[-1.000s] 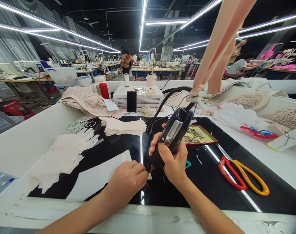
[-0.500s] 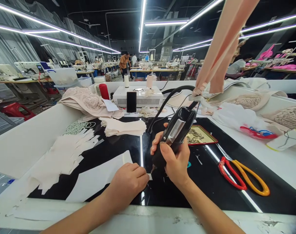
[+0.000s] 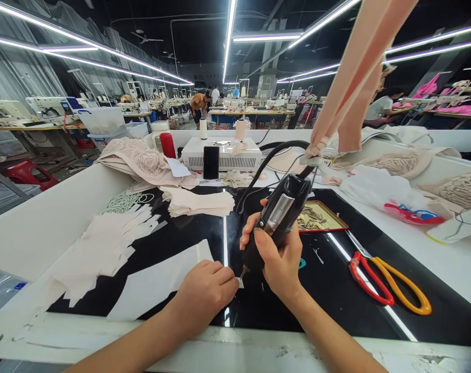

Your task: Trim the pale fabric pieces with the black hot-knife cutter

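My right hand (image 3: 276, 251) is wrapped round a black handheld tool (image 3: 280, 207) with a metal plate on its side, its narrow tip pointing down. A black cable and a knotted pink cloth strip (image 3: 348, 83) run up from the tool. My left hand (image 3: 210, 290) is closed, fingers pressed together on a small white piece (image 3: 240, 283) beside the tool's tip; most of that piece is hidden. Left of it a large white sheet (image 3: 153, 285) lies on the glossy black surface (image 3: 317, 295).
Red-and-orange-handled scissors (image 3: 391, 282) and a tray of small pieces (image 3: 323, 216) lie to the right. Pale fabric pieces (image 3: 99, 248) and a fabric stack (image 3: 200, 201) are on the left. Behind stand a phone (image 3: 211, 162) and a white box (image 3: 239, 155). A person (image 3: 199, 106) bends far back.
My hands and the tool hold almost the same place. The view has shifted slightly, and the distant person bends lower than before.
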`<state>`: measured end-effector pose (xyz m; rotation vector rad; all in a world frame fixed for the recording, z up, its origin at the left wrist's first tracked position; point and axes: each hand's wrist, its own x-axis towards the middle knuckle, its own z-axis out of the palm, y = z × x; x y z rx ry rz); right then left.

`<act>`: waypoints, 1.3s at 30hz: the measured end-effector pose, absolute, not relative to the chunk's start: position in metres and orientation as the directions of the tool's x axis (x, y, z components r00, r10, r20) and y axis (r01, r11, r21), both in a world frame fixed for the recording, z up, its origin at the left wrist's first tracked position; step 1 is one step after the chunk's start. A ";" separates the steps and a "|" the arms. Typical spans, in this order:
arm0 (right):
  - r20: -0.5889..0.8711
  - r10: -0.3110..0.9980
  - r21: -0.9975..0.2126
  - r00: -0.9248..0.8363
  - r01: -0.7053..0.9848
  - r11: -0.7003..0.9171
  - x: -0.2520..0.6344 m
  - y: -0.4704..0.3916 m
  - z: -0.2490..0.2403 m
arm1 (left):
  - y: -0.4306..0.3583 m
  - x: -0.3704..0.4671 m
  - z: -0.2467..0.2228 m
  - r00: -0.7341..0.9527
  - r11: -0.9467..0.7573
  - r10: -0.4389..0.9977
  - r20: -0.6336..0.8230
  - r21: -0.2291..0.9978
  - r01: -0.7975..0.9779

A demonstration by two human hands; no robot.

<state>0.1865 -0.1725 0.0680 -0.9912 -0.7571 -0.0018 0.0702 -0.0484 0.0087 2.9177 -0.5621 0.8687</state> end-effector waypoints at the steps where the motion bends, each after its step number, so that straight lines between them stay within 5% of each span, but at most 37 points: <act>1: 0.576 0.327 -0.754 0.749 0.333 0.566 0.186 -0.173 0.069 | -0.048 0.070 0.008 0.776 -0.934 -0.326 0.540 -0.054 -0.354; 39: 0.528 0.329 -0.785 0.783 0.301 0.542 0.174 -0.190 0.067 | -0.024 0.053 0.014 0.811 -0.928 -0.239 0.535 0.119 -0.352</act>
